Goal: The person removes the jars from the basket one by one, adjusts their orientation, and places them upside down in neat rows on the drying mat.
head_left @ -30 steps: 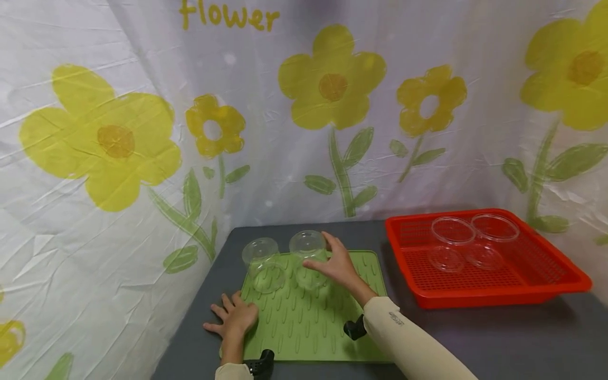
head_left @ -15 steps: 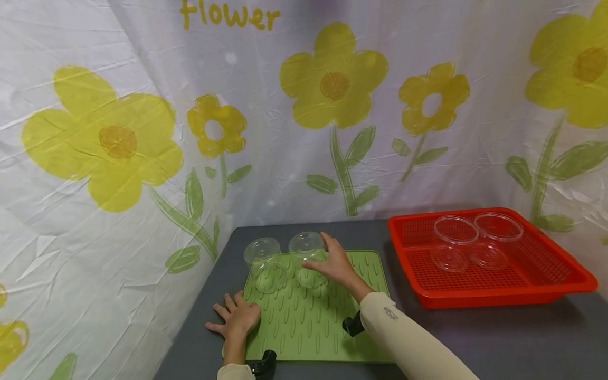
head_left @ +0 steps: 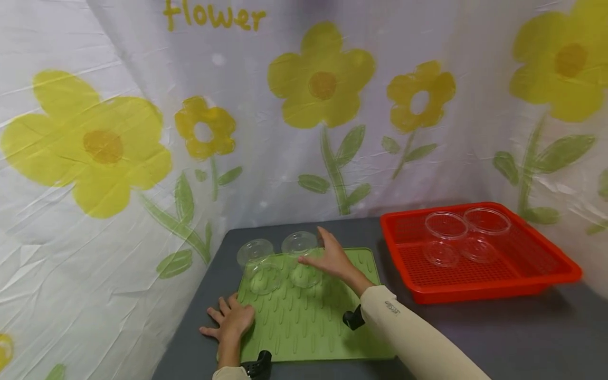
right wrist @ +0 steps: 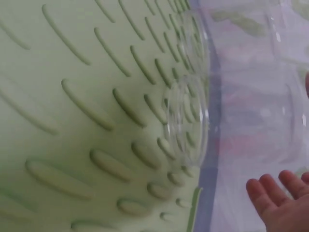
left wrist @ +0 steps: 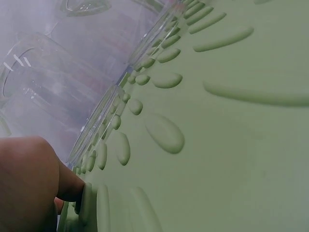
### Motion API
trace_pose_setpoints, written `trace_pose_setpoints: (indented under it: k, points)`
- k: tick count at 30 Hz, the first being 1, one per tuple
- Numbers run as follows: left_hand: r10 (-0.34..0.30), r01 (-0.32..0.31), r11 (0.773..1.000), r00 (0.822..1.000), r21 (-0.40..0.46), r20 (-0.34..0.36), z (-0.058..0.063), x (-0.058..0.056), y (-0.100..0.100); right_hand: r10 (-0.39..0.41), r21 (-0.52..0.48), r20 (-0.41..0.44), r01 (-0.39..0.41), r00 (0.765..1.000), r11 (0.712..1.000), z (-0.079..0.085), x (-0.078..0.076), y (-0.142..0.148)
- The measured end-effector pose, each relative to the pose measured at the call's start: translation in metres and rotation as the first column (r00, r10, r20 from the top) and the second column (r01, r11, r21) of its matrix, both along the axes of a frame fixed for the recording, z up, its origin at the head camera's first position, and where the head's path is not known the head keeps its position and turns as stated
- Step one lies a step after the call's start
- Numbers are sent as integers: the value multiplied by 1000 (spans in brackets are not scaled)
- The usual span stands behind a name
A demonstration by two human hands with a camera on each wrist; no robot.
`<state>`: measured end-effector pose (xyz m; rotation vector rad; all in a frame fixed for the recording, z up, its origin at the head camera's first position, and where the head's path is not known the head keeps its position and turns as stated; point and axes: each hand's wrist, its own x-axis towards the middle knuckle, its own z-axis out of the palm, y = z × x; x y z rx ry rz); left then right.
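Note:
On the far part of the green ridged mat [head_left: 309, 327] stand two clear plastic cups, rims down. My right hand [head_left: 332, 258] is beside the right-hand cup [head_left: 299, 243], thumb and fingers spread. In the right wrist view a gap shows between the fingertips [right wrist: 270, 186] and that cup [right wrist: 256, 116]. To its left, a little apart, stands the other cup [head_left: 255, 252]. My left hand [head_left: 230, 319] rests on the mat's left edge and the table, fingers spread; the left wrist view shows part of it [left wrist: 29, 179] near a cup's rim.
A red perforated plastic basket [head_left: 499, 293] stands on the dark grey table [head_left: 465, 332] at the right. Two clear cups [head_left: 446, 226] stand in it, wide rims up. A curtain [head_left: 285, 174] with printed flowers hangs behind and to the left.
My right hand's fingers and thumb have eased slightly away from the right-hand cup. My left hand stays in place. The head view has turned a little to the right.

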<state>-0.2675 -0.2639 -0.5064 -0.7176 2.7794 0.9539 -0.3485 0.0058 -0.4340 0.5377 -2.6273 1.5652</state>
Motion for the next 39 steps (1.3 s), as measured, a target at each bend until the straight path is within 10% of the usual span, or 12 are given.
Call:
trace_pose_setpoints:
  k: [7, 20, 39]
  points:
    - [-1, 1, 1000, 1000, -7, 22, -5, 1, -5, -122, -155, -129, 102, 984, 983, 3, -1, 20]
    - [-24, 24, 1000, 999, 9, 42, -7, 3, -6, -357, -308, -314, 261, 880, 915, 25, -7, 85]
    - [-48, 47, 999, 998, 10, 39, -2, -1, -2, -594, -244, -389, 543, 705, 804, 38, -10, 205]
